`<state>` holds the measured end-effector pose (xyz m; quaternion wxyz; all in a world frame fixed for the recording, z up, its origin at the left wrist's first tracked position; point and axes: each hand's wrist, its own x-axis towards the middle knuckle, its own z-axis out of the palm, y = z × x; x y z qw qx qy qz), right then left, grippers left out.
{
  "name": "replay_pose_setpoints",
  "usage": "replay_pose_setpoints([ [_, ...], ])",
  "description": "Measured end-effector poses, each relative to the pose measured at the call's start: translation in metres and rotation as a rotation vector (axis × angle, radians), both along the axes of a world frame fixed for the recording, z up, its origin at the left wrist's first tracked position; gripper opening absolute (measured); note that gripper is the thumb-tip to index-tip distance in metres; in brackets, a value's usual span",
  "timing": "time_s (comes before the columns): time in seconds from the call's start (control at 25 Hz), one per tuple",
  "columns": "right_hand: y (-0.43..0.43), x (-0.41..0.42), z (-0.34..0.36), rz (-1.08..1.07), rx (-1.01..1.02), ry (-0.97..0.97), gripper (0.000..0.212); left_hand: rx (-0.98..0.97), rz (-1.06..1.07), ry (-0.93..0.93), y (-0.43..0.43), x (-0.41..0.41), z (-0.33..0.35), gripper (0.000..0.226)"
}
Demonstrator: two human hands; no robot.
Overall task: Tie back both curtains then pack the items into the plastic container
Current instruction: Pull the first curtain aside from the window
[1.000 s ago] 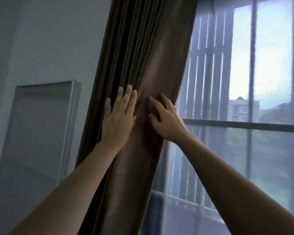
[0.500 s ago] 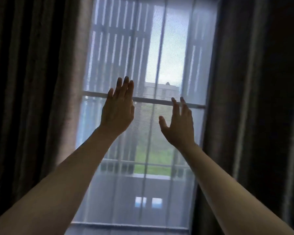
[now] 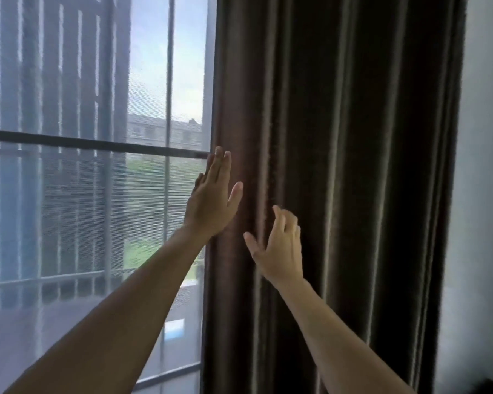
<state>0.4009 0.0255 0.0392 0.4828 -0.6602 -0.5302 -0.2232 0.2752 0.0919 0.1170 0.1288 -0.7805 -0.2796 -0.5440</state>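
So, left hand (image 3: 211,204) flat and released at the dark brown curtain's (image 3: 339,180) left edge, right hand (image 3: 281,250) loosely spread beside it, grasping nothing, window (image 3: 83,143) further left

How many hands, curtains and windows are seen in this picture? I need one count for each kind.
Hands: 2 (left hand, right hand)
Curtains: 1 (dark curtain)
Windows: 1 (window)
Total: 4

I can read no text, label, brand or number anywhere on the curtain (image 3: 339,166), window (image 3: 83,194) or wall (image 3: 484,166).
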Motion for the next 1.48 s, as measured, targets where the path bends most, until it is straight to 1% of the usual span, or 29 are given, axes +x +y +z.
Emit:
replay_pose_setpoints([
  [0.12,0.019,0.013,-0.012,0.047,-0.066,0.052,0.091,-0.079,-0.103,-0.022,0.026,0.032,0.000,0.062],
  [0.2,0.033,0.022,-0.017,0.081,-0.103,0.097,0.088,-0.077,-0.130,-0.003,0.046,0.054,0.003,0.060],
  [0.24,0.036,0.024,-0.017,0.111,-0.096,0.125,0.082,-0.068,-0.129,0.017,0.050,0.061,0.004,0.060],
  [0.28,0.043,0.033,-0.018,0.135,-0.065,0.168,0.071,-0.064,-0.149,0.045,0.059,0.075,0.006,0.060],
  [0.36,0.058,0.057,-0.020,0.157,0.017,0.271,0.044,-0.070,-0.193,0.108,0.074,0.106,0.012,0.061],
  [0.4,0.064,0.072,-0.020,0.124,0.050,0.301,0.032,-0.061,-0.196,0.140,0.081,0.123,0.014,0.063],
  [0.44,0.070,0.086,-0.020,0.030,0.072,0.299,0.024,-0.040,-0.202,0.159,0.085,0.138,0.016,0.065],
  [0.48,0.076,0.102,-0.021,-0.109,0.094,0.264,0.020,-0.020,-0.218,0.168,0.089,0.154,0.018,0.068],
  [0.52,0.083,0.117,-0.023,-0.256,0.112,0.222,0.022,-0.007,-0.242,0.170,0.092,0.169,0.020,0.071],
  [0.56,0.089,0.130,-0.025,-0.359,0.150,0.209,0.027,0.000,-0.275,0.170,0.095,0.184,0.022,0.073],
  [0.6,0.093,0.140,-0.026,-0.402,0.183,0.234,0.031,0.007,-0.308,0.168,0.097,0.197,0.023,0.073],
  [0.64,0.097,0.148,-0.027,-0.401,0.206,0.274,0.037,0.014,-0.336,0.166,0.100,0.210,0.025,0.073],
  [0.72,0.101,0.167,-0.030,-0.331,0.265,0.369,0.046,0.026,-0.385,0.162,0.107,0.238,0.028,0.072],
  [0.8,0.102,0.188,-0.030,-0.257,0.306,0.447,0.049,0.032,-0.425,0.159,0.112,0.267,0.032,0.071],
  [0.84,0.101,0.200,-0.029,-0.264,0.315,0.459,0.052,0.036,-0.450,0.159,0.113,0.283,0.035,0.072],
  [0.96,0.099,0.239,-0.025,-0.411,0.368,0.400,0.068,0.054,-0.526,0.142,0.109,0.331,0.043,0.073],
  [1.08,0.096,0.296,-0.023,-0.549,0.433,0.332,0.076,0.061,-0.584,0.124,0.098,0.392,0.048,0.074],
  [1.2,0.086,0.363,-0.022,-0.595,0.412,0.362,0.088,0.042,-0.610,0.160,0.091,0.462,0.046,0.075],
  [1.28,0.079,0.402,-0.021,-0.595,0.376,0.368,0.092,0.027,-0.625,0.166,0.089,0.503,0.045,0.076],
  [1.4,0.065,0.470,-0.013,-0.593,0.308,0.390,0.087,0.010,-0.671,0.187,0.078,0.571,0.051,0.076],
  [1.48,0.056,0.513,-0.004,-0.638,0.233,0.394,0.082,-0.004,-0.696,0.204,0.070,0.610,0.059,0.076],
])
